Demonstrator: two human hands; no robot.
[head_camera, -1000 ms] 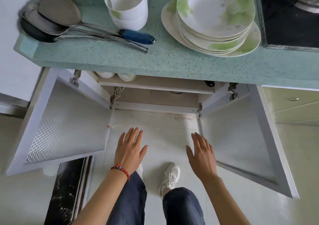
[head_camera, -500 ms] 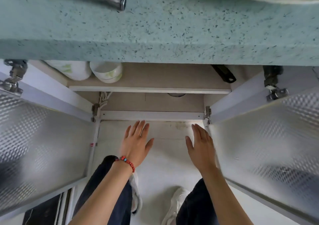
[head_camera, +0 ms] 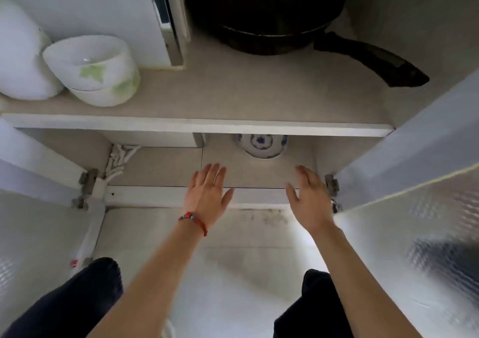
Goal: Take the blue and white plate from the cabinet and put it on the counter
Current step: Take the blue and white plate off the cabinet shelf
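The blue and white plate (head_camera: 261,146) lies on the cabinet's bottom floor (head_camera: 160,166), its far half hidden under the middle shelf (head_camera: 197,125). My left hand (head_camera: 207,195), with a red bead bracelet at the wrist, hovers flat and empty over the cabinet's front sill, below and left of the plate. My right hand (head_camera: 308,197) is spread empty at the sill, below and right of the plate. Neither hand touches the plate. The counter is out of view.
On the shelf stand stacked white bowls with green marks (head_camera: 96,70) at left and a black frying pan (head_camera: 267,16) with its handle pointing right. Both cabinet doors hang open, left door (head_camera: 39,234) and right door (head_camera: 414,234). My knees in dark trousers (head_camera: 77,298) are low in view.
The view dropped from the counter top to inside the cabinet. Both hands moved forward to the cabinet's sill, and the blue and white plate came into sight.
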